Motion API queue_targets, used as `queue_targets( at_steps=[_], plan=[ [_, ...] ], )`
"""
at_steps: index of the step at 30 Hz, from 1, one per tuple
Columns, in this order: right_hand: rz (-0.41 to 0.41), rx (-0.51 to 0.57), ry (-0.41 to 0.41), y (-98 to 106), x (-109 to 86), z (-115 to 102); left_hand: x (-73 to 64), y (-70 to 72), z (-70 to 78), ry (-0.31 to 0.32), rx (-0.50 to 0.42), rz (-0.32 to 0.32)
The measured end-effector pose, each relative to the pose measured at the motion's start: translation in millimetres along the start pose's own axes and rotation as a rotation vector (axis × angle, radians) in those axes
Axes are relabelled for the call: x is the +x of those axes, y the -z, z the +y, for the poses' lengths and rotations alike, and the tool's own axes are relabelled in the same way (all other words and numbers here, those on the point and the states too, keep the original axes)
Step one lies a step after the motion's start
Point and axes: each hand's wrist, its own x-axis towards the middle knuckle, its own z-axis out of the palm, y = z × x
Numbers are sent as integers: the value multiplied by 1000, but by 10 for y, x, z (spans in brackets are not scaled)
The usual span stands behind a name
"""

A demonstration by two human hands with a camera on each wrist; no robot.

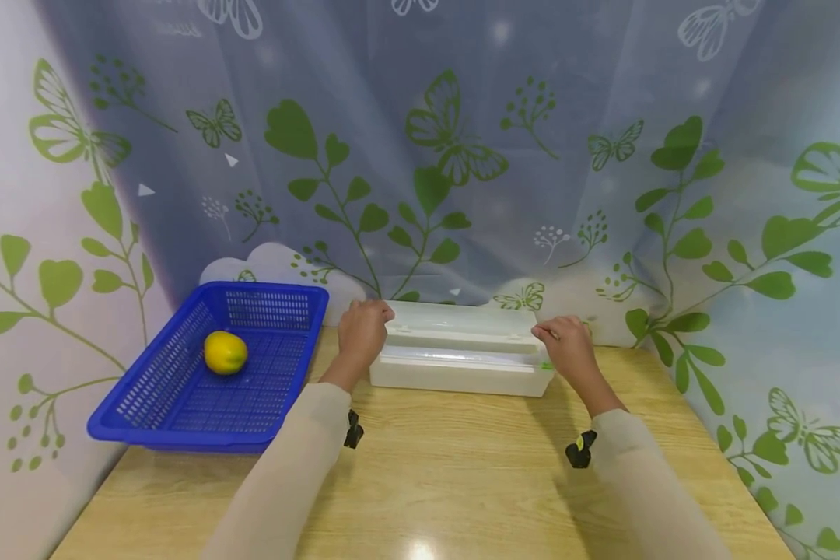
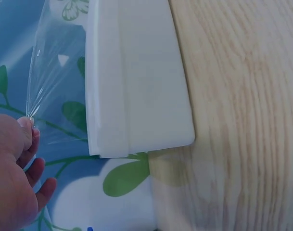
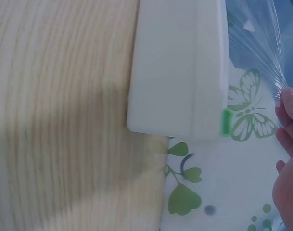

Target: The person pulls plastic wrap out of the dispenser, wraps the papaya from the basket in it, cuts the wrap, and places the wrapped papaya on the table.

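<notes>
A long white cling film dispenser (image 1: 455, 375) lies across the back of the table, its lid (image 1: 462, 317) raised behind it. A green piece (image 3: 226, 122) shows at its right end. Clear cling film (image 2: 59, 82) stretches up from the box between both hands, gathered into creases at each corner. My left hand (image 1: 364, 330) pinches one corner of the film between thumb and forefinger above the box's left end. At the other end, my right hand (image 1: 567, 342) pinches the opposite corner (image 3: 281, 89) the same way.
Left of the box stands a blue plastic basket (image 1: 301, 334) with a yellow, lemon-like fruit (image 1: 225, 352) inside. A patterned curtain (image 1: 518, 155) with leaves and butterflies hangs right behind the wooden table (image 1: 448, 467). Each wrist wears a black camera mount.
</notes>
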Motion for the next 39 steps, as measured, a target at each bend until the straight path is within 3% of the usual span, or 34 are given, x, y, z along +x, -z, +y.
queue_targets(
  at_steps=[15,29,39],
  plan=[
    [30,10,8,165,118,-164,112,185,11,56,-26,-46],
    [67,-11,10,336,180,-202,223,324,107,22,-82,-30],
    [81,4,25,424,253,-269,254,463,159,39,-104,-29]
  ],
)
